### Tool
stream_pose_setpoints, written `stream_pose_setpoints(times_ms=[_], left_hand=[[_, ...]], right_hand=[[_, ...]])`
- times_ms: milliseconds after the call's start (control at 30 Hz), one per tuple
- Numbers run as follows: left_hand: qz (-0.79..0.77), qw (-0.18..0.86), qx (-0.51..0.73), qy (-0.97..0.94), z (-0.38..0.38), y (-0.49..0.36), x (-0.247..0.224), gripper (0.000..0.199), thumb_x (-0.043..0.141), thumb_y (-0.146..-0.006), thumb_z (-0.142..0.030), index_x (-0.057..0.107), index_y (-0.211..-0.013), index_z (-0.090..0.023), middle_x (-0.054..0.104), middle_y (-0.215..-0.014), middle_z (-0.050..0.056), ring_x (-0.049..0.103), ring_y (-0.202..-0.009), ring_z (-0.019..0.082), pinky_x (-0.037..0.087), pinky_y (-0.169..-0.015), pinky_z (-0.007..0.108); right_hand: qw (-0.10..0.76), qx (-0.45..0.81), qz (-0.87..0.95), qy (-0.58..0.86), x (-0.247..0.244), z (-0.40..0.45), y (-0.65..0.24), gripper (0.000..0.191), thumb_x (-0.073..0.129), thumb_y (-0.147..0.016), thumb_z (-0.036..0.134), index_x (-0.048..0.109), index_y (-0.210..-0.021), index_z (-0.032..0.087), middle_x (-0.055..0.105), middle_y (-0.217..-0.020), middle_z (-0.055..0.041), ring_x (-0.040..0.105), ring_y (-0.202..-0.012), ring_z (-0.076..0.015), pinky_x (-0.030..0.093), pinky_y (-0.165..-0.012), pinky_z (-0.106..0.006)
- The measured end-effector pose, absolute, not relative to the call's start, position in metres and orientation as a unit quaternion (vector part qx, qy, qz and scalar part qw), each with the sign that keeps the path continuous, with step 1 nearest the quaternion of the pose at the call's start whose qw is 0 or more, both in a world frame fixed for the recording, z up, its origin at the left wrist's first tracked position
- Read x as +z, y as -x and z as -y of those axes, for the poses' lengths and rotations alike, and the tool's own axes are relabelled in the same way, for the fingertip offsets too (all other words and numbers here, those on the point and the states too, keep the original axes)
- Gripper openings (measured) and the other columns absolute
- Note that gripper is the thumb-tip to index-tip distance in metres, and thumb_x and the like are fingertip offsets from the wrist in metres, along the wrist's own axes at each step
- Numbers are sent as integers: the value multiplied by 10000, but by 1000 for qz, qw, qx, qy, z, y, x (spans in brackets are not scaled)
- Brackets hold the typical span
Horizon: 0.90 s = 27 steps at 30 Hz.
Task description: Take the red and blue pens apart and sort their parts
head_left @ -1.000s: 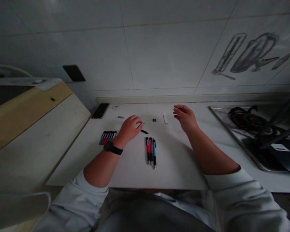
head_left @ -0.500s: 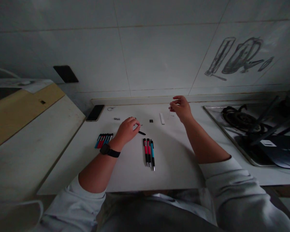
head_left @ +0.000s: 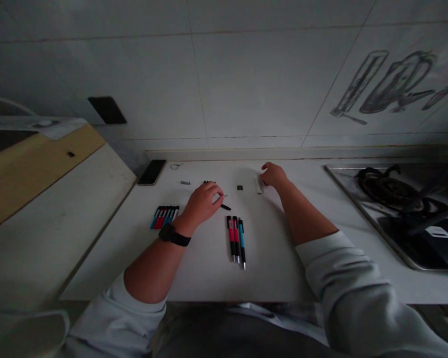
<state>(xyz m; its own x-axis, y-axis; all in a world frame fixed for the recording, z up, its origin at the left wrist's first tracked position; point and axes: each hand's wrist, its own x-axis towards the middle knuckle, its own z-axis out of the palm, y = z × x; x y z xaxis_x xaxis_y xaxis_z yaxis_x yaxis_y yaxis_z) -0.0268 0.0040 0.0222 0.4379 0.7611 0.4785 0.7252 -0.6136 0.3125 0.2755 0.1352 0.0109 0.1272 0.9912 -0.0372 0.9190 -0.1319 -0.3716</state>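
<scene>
My left hand (head_left: 205,201), with a dark watch (head_left: 167,232) on its wrist, is closed in a pinch over the middle of the white counter. A tiny thin tip pokes out past its fingertips; the rest is hidden. Just beyond these fingers lies a short black pen part (head_left: 226,207). My right hand (head_left: 274,175) is at a bundle of thin white sticks (head_left: 259,184), fingers bent and somewhat apart, their tips partly hidden. Nearer to me lie two red pens (head_left: 233,239) and a blue pen (head_left: 242,243). Small black pieces (head_left: 240,188) sit between my hands.
At left lies a row of red and blue pen barrels (head_left: 165,217). Small springs (head_left: 185,182), a ring (head_left: 176,166) and a phone (head_left: 152,172) are farther back. A gas stove (head_left: 381,199) stands at right, a slanted white board (head_left: 59,209) at left.
My right hand has come down and slightly toward me, onto the white sticks. My left hand stays pinched in nearly the same place. The camera view has shifted a little.
</scene>
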Motion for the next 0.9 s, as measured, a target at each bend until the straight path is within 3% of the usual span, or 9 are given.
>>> stream_pose_setpoints(times_ms=[133,333,700,900], left_hand=[[-438,29,294,-849,-3,26,23,44,638,-948,-173,653,-924,-207,673,-994,54,632,-966,219,526,-890,377],[-440,24,295,-847,-3,25,23,46,644,-940,-166,657,-925,-208,675,-997,56,629,-965,222,527,-884,380],[-436,22,292,-851,-4,26,21,50,634,-955,-173,662,-927,-203,675,-1000,55,627,-970,220,521,-895,378],[-436,24,291,-851,-4,26,22,52,636,-955,-177,666,-925,-207,675,-995,56,630,-963,222,523,-886,378]], right_hand=[[127,144,651,735,6,-140,-278,480,683,-792,171,699,-1272,162,786,-874,-85,743,-847,-224,548,-821,-301],[100,121,669,727,5,-144,-280,510,699,-716,106,748,-1220,164,794,-1033,-111,737,-960,-239,550,-846,-294],[104,137,676,717,7,-141,-279,479,706,-712,96,768,-1182,167,796,-998,-98,746,-904,-227,564,-846,-300],[104,171,666,719,8,-140,-278,428,730,-719,98,799,-1133,180,798,-879,-66,758,-824,-216,579,-834,-300]])
